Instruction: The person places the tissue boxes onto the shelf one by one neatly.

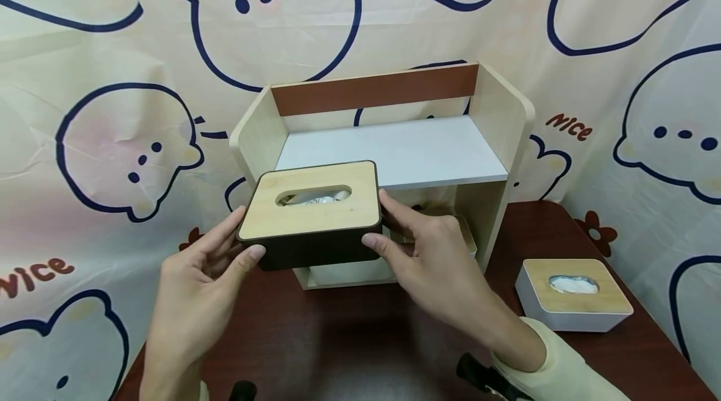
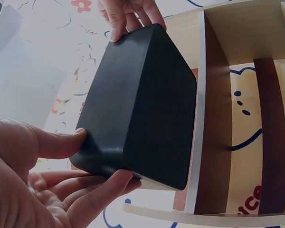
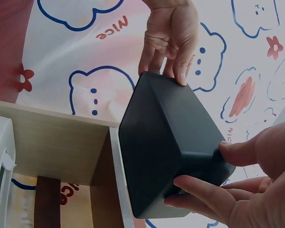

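Note:
A black tissue box (image 1: 310,216) with a light wooden lid is held up between both hands, in front of the shelf unit's white upper board (image 1: 388,151). White tissue shows in the lid's oval slot. My left hand (image 1: 191,294) grips the box's left end, thumb on the front side and fingers around the end. At the opposite end, my right hand (image 1: 436,260) holds it in the same manner. Both wrist views show the box's dark underside (image 2: 164,114), with the thumb (image 3: 240,152) of the right hand pressed against its side.
The small wooden shelf unit (image 1: 504,119) stands on a dark reddish-brown table (image 1: 360,338). On the table's right side sits a white tissue box (image 1: 563,319) with a wooden lid. Another box (image 1: 466,235) is in the lower compartment, partly hidden by my right hand. Cartoon-printed cloth (image 1: 135,57) hangs behind.

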Motion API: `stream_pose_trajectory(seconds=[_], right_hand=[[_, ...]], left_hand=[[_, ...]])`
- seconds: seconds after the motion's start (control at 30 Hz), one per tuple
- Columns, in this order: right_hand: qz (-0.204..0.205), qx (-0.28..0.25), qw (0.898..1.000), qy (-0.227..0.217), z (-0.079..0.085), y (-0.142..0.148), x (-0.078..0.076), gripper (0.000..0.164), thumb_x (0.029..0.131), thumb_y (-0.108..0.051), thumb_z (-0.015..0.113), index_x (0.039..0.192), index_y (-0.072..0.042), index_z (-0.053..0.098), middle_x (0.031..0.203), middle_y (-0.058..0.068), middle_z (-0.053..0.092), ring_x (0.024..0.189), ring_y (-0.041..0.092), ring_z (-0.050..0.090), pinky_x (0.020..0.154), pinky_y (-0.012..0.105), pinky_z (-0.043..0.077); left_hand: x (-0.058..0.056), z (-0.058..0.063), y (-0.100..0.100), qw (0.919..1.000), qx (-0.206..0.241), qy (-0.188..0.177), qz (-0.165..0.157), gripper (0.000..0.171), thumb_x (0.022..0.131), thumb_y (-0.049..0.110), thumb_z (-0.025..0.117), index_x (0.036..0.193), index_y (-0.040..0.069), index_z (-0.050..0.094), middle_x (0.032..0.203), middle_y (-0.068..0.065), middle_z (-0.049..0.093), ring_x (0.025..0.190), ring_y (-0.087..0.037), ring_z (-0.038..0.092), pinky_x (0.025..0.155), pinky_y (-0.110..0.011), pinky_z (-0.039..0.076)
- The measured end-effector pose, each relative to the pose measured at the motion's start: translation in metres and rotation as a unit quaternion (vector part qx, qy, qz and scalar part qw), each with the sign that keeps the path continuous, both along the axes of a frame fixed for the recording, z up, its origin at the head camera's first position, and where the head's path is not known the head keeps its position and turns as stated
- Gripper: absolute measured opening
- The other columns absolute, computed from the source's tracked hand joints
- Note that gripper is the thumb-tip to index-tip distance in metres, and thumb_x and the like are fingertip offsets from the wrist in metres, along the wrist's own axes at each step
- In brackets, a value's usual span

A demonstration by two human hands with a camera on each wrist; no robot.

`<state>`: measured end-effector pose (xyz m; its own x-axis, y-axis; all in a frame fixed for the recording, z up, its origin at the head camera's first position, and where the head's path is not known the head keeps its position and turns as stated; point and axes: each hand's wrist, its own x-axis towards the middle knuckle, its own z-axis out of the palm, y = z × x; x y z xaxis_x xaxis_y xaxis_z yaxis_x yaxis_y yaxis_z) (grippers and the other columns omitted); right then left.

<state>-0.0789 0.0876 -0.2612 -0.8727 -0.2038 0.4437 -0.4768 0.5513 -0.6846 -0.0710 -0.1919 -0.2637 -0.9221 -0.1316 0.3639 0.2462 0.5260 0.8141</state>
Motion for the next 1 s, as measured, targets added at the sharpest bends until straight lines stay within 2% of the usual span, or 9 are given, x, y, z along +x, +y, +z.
stream_pose_trajectory(seconds=[0.07,0.13,0.2,0.27,0.37,0.43,0.5,0.77,1.0], right_hand=[[0.002,-0.002,1.0,0.012,0.002,0.0,-0.002,0.063,0.101,-0.023,0.078,0.157,-0.008,0.054,0.066,0.002,0.066,0.05,0.002,0.044,0.045,0.022,0.039],[0.006,-0.005,1.0,0.024,0.004,0.0,-0.005,0.063,0.101,-0.022,0.078,0.157,-0.006,0.054,0.094,0.013,0.081,0.064,0.006,0.065,0.049,0.022,0.045],[0.009,-0.007,0.999,0.033,0.006,0.0,-0.009,0.063,0.101,-0.021,0.078,0.156,-0.004,0.053,0.126,0.019,0.078,0.087,0.013,0.078,0.056,0.023,0.052],[0.01,-0.007,0.999,0.04,0.008,-0.001,-0.013,0.065,0.1,-0.019,0.079,0.156,-0.002,0.052,0.143,0.016,0.069,0.107,0.018,0.079,0.066,0.024,0.06],[0.009,-0.007,0.999,0.041,0.011,-0.002,-0.021,0.068,0.098,-0.016,0.08,0.158,-0.001,0.05,0.146,0.017,0.066,0.113,0.023,0.078,0.078,0.03,0.066],[0.006,-0.011,0.999,0.038,0.013,-0.002,-0.026,0.07,0.098,-0.014,0.081,0.158,-0.001,0.049,0.149,0.017,0.064,0.119,0.025,0.076,0.085,0.034,0.067],[0.003,-0.016,0.999,0.033,0.015,-0.003,-0.032,0.07,0.097,-0.012,0.081,0.159,-0.002,0.048,0.149,0.018,0.063,0.124,0.027,0.073,0.087,0.036,0.067],[-0.014,-0.051,0.998,0.022,0.021,-0.009,-0.057,0.066,0.099,-0.009,0.078,0.158,-0.002,0.049,0.151,0.018,0.061,0.132,0.029,0.067,0.091,0.04,0.065],[-0.034,-0.065,0.997,0.017,0.017,-0.016,-0.078,0.062,0.103,-0.015,0.074,0.159,-0.005,0.049,0.151,0.016,0.062,0.133,0.028,0.066,0.103,0.045,0.06]], left_hand=[[-0.002,0.003,0.0,1.0,0.006,0.002,-0.003,0.061,0.099,0.01,0.078,0.155,0.019,0.057,0.148,-0.012,0.066,0.109,0.012,0.069,0.085,-0.007,0.055],[-0.004,0.006,0.001,0.9999,0.008,0.006,-0.007,0.06,0.1,0.01,0.078,0.155,0.02,0.057,0.149,-0.011,0.065,0.111,0.009,0.07,0.087,-0.007,0.055],[-0.007,0.009,0.002,0.9998,0.011,0.012,-0.012,0.059,0.1,0.01,0.077,0.155,0.02,0.057,0.15,-0.01,0.065,0.116,0.001,0.072,0.088,-0.009,0.055],[-0.011,0.011,0.002,0.9995,0.015,0.019,-0.02,0.059,0.101,0.01,0.076,0.156,0.02,0.057,0.151,-0.009,0.064,0.121,-0.009,0.072,0.089,-0.01,0.055],[-0.017,0.015,0.004,0.9989,0.021,0.029,-0.029,0.059,0.101,0.009,0.075,0.156,0.018,0.056,0.15,-0.01,0.064,0.126,-0.022,0.07,0.089,-0.011,0.055],[-0.023,0.017,0.005,0.9986,0.026,0.031,-0.035,0.06,0.101,0.008,0.075,0.157,0.017,0.055,0.151,-0.01,0.063,0.128,-0.026,0.069,0.09,-0.011,0.055],[-0.029,0.019,0.006,0.9982,0.035,0.031,-0.038,0.06,0.102,0.008,0.074,0.158,0.015,0.054,0.151,-0.009,0.062,0.13,-0.027,0.068,0.09,-0.012,0.055],[-0.056,0.025,0.012,0.9941,0.1,0.027,-0.033,0.057,0.101,0.005,0.073,0.155,0.014,0.057,0.151,-0.01,0.062,0.135,-0.025,0.065,0.093,-0.013,0.055],[-0.078,0.021,0.02,0.9882,0.138,0.066,-0.01,0.054,0.099,0.001,0.075,0.151,0.006,0.061,0.148,-0.013,0.064,0.136,-0.025,0.065,0.101,-0.022,0.055]])
